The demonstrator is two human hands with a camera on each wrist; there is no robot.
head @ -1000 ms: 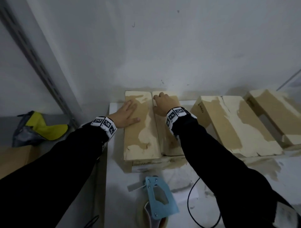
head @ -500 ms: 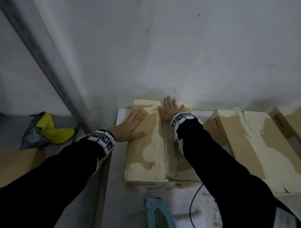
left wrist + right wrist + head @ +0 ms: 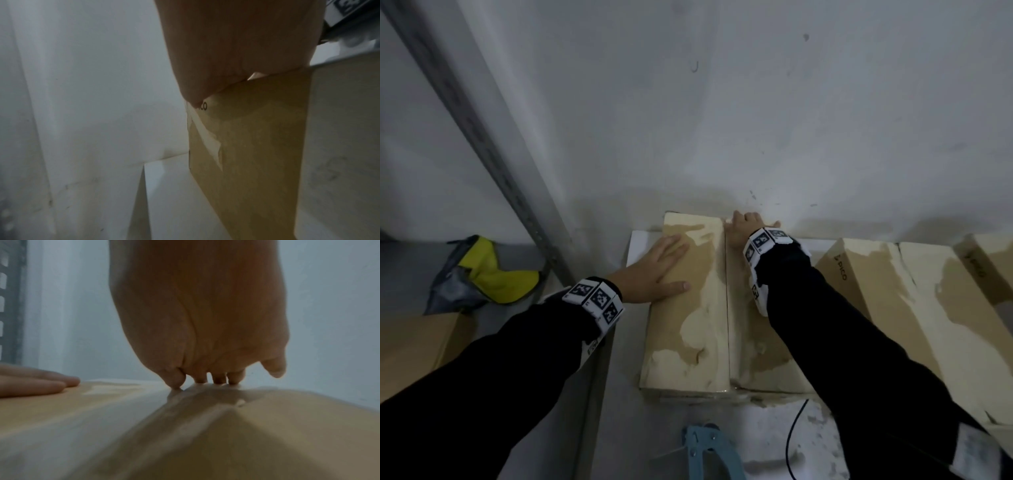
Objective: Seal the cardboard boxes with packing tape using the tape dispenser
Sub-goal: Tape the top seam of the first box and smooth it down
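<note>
A cardboard box (image 3: 698, 329) with torn, whitish flaps stands against the wall, both flaps shut along a middle seam. My left hand (image 3: 662, 269) lies flat on the left flap, fingers straight and spread. In the left wrist view its palm (image 3: 236, 48) rests on the box's top edge above the brown side (image 3: 246, 154). My right hand (image 3: 746, 226) is at the far end of the seam, fingertips (image 3: 218, 379) pressing on the box top (image 3: 185, 426). The blue tape dispenser (image 3: 709, 452) lies on the table in front of the box, held by neither hand.
Two more boxes (image 3: 893, 308) (image 3: 989, 260) sit to the right along the wall. A black cable (image 3: 791, 442) runs beside the dispenser. A grey metal upright (image 3: 482, 137), a yellow and grey bag (image 3: 493, 274) and another carton (image 3: 414, 342) are at the left.
My right hand has slid along the seam from a curled pose near the far end to the very far edge. The left hand stays flat on the left flap.
</note>
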